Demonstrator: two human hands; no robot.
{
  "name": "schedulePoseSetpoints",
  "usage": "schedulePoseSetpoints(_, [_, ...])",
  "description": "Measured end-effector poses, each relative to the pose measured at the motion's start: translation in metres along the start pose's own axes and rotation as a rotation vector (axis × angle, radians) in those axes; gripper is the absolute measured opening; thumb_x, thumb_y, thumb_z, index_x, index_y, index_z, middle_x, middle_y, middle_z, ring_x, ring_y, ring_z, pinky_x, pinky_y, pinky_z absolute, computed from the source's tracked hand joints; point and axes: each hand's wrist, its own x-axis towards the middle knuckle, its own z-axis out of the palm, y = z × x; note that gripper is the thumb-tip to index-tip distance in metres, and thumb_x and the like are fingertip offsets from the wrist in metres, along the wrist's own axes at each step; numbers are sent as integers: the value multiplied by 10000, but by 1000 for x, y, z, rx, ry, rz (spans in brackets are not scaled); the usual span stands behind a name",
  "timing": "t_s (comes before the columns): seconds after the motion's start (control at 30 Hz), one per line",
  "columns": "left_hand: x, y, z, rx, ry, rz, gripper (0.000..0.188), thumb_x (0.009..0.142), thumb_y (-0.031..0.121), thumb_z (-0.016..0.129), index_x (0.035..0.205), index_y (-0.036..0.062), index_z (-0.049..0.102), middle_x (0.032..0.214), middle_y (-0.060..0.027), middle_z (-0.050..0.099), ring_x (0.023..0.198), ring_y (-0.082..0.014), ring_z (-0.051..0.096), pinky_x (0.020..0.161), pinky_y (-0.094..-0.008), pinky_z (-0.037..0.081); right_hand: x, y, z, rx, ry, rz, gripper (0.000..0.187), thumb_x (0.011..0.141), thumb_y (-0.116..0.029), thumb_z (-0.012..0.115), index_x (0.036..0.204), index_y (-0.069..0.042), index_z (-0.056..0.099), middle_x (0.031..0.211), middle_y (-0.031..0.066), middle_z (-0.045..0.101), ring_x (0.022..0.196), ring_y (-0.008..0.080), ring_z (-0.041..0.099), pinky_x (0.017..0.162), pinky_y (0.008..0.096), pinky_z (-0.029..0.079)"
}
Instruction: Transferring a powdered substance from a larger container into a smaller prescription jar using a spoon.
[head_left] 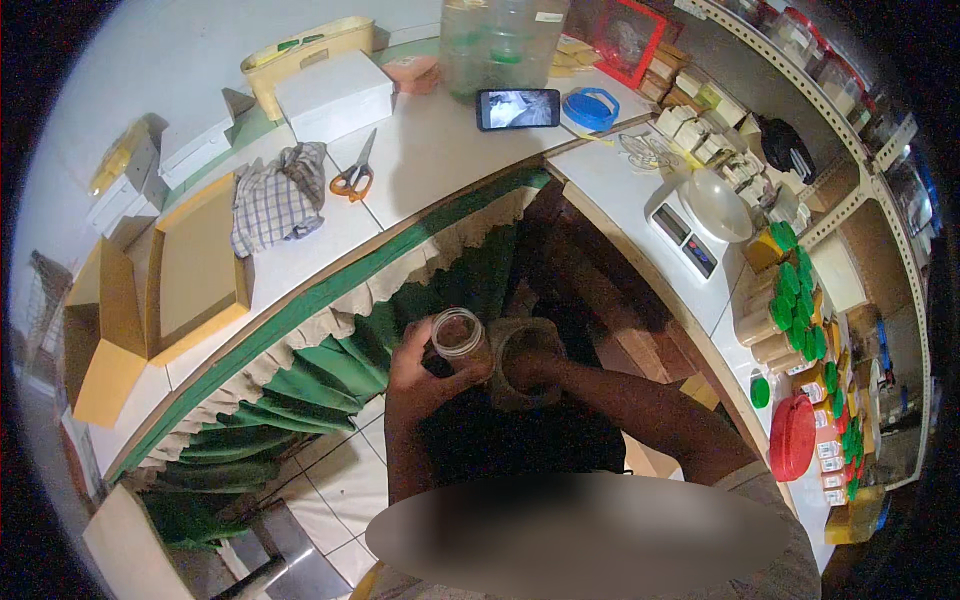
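My left hand [412, 362] is wrapped round a small clear jar [476, 352] with a threaded, uncapped mouth turned up toward me. Right beside it, above my lap, is a larger wide-mouthed container [512, 402]. My right hand [540, 372] reaches into the mouth of this container. Its fingers are down inside and in shadow, so what they touch or hold is hidden. What the container holds is too dark to make out.
On the right counter stand a kitchen scale with a bowl [690, 225], several green-lidded jars [790, 300] and a red lid [793, 438]. Orange-handled scissors [355, 180], a checked cloth [278, 205], an open cardboard box [200, 270] and a phone [518, 109] lie on the far counter.
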Motion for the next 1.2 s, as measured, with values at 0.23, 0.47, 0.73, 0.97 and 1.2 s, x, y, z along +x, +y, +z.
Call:
schedulePoseSetpoints(0.23, [0, -5, 0, 55, 5, 47, 698, 574, 328, 888, 1140, 51, 587, 1093, -109, 615, 1037, -256, 596, 919, -372, 456, -17, 9, 15, 14, 14, -58, 344, 844, -197, 587, 1148, -39, 618, 1059, 198, 648, 938, 332, 642, 825, 452, 510])
schedulePoseSetpoints(0.47, [-3, 13, 8, 98, -28, 73, 660, 593, 313, 881, 1118, 44, 585, 1077, -109, 615, 1018, -254, 601, 903, -368, 464, -61, -13, -77, 156, -318, 39, 291, 860, -217, 569, 1087, -53, 647, 998, 178, 662, 904, 334, 641, 797, 464, 507])
schedulePoseSetpoints(0.73, [-1, 14, 13, 118, -40, 131, 627, 602, 268, 885, 1100, 26, 591, 1052, -103, 629, 998, -245, 610, 888, -355, 474, -101, 6, -86, 426, -94, 92, 228, 863, -194, 526, 969, -43, 661, 930, 200, 653, 886, 345, 634, 802, 478, 490])
schedulePoseSetpoints(0.97, [1, 18, 22, 94, -71, 86, 598, 615, 216, 876, 1106, 19, 595, 1047, -104, 638, 973, -223, 623, 868, -350, 491, -117, 11, -77, 497, 4, 254, 218, 842, -127, 492, 955, -52, 663, 910, 195, 653, 876, 344, 632, 809, 480, 483])
schedulePoseSetpoints(1.2, [-2, 14, 20, 40, -64, 49, 606, 614, 216, 878, 1109, 14, 591, 1053, -96, 630, 974, -214, 617, 870, -346, 492, -111, 13, -55, 553, 48, 142, 285, 862, -267, 555, 933, -20, 678, 846, 235, 665, 775, 405, 655, 725, 514, 524])
